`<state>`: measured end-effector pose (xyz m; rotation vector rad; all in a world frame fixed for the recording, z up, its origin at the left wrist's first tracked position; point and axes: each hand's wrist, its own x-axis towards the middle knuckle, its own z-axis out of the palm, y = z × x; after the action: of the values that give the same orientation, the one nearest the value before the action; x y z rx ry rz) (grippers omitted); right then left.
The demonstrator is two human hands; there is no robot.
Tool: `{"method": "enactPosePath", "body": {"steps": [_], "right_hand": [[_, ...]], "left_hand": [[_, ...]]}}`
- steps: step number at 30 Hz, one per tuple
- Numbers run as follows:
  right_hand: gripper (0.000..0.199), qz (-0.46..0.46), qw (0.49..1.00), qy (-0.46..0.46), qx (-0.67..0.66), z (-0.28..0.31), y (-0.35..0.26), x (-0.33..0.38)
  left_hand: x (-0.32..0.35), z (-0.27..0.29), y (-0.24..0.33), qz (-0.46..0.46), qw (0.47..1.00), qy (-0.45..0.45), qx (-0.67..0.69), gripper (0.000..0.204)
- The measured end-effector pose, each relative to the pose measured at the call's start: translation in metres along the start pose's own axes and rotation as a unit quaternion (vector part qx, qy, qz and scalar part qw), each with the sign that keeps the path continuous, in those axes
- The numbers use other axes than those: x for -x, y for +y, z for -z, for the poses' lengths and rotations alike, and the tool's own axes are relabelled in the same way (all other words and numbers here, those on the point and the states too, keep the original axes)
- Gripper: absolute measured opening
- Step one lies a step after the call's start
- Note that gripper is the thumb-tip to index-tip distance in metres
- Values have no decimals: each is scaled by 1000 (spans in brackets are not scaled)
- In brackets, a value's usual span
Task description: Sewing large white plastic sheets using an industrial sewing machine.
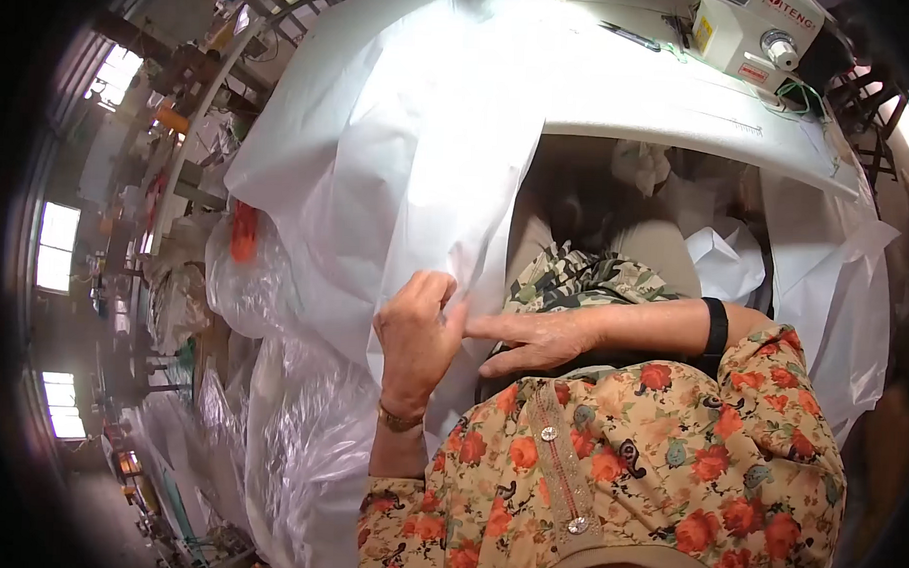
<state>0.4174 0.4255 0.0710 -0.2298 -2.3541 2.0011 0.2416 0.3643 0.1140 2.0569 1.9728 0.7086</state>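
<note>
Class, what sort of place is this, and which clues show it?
Probably a sewing workshop: a sewing machine stands on the white worktable, with white sheeting draped over its edge.

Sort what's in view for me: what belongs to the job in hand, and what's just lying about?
In the job:
white sheet, draped over the worktable
left hand, on the sheet
right hand, index finger by the left thumb
worktable; possibly the machine too

Apparently lying about:
slim dark tool on the worktable
orange-red item at left
clear plastic at left

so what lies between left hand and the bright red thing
The head view shows mostly white sheet between the left hand and the bright red thing.
</note>
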Motion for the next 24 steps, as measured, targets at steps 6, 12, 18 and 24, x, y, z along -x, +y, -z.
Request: {"method": "enactPosePath", "body": {"steps": [6,12,18,24], "right_hand": [[35,-166,924,314,-141,1,49,2],[37,-80,942,311,-102,-11,76,-21],[31,16,982,141,-125,9,-16,20],[22,-77,968,238,2,39,7,129]], "left_hand": [[3,-10,-15,27,998,61,15,5],[-1,3,-24,45,993,69,91,8],[-27,31,-66,-50,990,106,-82,6],[-31,46,-75,-24,991,96,-92,7]]}}
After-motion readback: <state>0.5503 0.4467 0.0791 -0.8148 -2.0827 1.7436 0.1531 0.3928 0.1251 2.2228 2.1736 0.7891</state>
